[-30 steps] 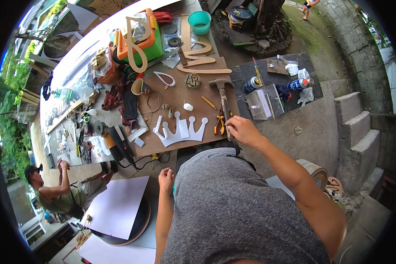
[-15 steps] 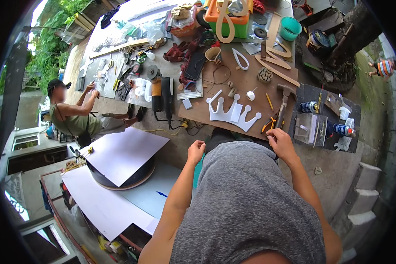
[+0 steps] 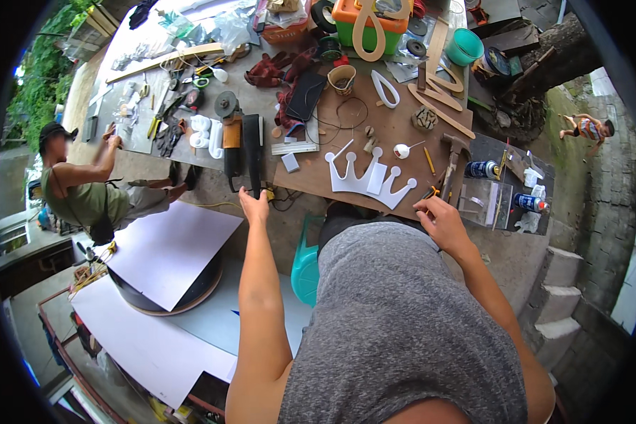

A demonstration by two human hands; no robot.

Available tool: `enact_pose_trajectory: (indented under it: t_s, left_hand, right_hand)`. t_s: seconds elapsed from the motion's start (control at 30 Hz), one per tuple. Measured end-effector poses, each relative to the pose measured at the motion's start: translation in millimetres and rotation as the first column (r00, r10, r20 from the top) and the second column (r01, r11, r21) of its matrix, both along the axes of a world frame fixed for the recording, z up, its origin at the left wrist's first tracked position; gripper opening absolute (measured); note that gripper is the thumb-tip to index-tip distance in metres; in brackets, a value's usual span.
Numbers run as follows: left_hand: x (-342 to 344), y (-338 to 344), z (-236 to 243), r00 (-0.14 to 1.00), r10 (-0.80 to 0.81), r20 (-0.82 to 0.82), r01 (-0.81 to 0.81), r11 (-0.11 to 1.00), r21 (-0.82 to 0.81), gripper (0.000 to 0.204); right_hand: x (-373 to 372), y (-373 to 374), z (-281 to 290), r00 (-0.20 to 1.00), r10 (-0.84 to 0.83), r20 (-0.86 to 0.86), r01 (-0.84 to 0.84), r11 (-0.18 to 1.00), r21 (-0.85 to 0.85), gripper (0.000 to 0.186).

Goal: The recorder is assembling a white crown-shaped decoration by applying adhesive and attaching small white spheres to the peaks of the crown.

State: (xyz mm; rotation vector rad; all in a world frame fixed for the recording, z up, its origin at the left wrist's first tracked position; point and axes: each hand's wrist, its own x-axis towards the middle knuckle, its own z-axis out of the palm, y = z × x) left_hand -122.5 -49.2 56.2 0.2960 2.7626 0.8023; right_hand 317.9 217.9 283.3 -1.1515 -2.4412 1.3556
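Note:
My left hand (image 3: 254, 205) reaches to the near end of a black power tool (image 3: 252, 152), its fingers apart and nothing visibly held. Beside that tool lies an angle grinder (image 3: 231, 138) with a disc at its far end. My right hand (image 3: 442, 219) is at the table's front edge, fingers curled together; whatever they may hold is hidden. Just beyond it are orange-handled pliers (image 3: 432, 191) and a hammer (image 3: 454, 161). Between my hands, a white crown-shaped cutout (image 3: 357, 182) lies flat on the brown board (image 3: 300, 177).
A teal stool (image 3: 305, 272) stands below the table. White sheets (image 3: 173, 244) lie at the left, near a co-worker (image 3: 85, 184) in a green top. Spray cans (image 3: 482, 169) stand at the right. An orange-green bin (image 3: 343, 28) sits at the back; another person (image 3: 588, 128) is far right.
My left hand has moved forward and left, from beside my body to the black power tool. My right hand stays by the table edge with its fingers curled. The view has shifted slightly.

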Motion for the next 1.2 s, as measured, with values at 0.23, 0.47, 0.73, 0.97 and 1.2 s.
enact_pose_trajectory:
  t_s: [0.23,0.47,0.73,0.97,1.2]
  left_hand:
    - [-18,7,-6,0.971,-0.073,0.229,0.076,0.997,-0.003,0.04]
    - [10,17,96,0.981,-0.119,0.156,0.085,0.974,0.208,0.033]
    - [56,35,223,0.959,-0.177,-0.22,0.198,0.977,0.081,0.037]
    - [83,80,323,0.714,-0.483,-0.507,0.504,0.857,-0.107,0.036]
    - [121,160,392,0.487,-0.748,-0.451,0.727,0.634,-0.264,0.03]
  right_hand:
    - [-17,-9,12,0.999,-0.03,0.019,0.03,1.0,0.01,0.015]
    - [-15,-11,10,0.999,-0.046,-0.019,0.046,0.998,0.03,0.013]
    - [-24,-1,16,0.978,0.105,-0.178,-0.076,0.984,0.163,0.012]
    - [-78,27,50,0.879,0.333,-0.341,-0.206,0.911,0.357,0.026]
    - [-174,36,72,0.798,0.481,-0.363,-0.231,0.8,0.553,0.056]
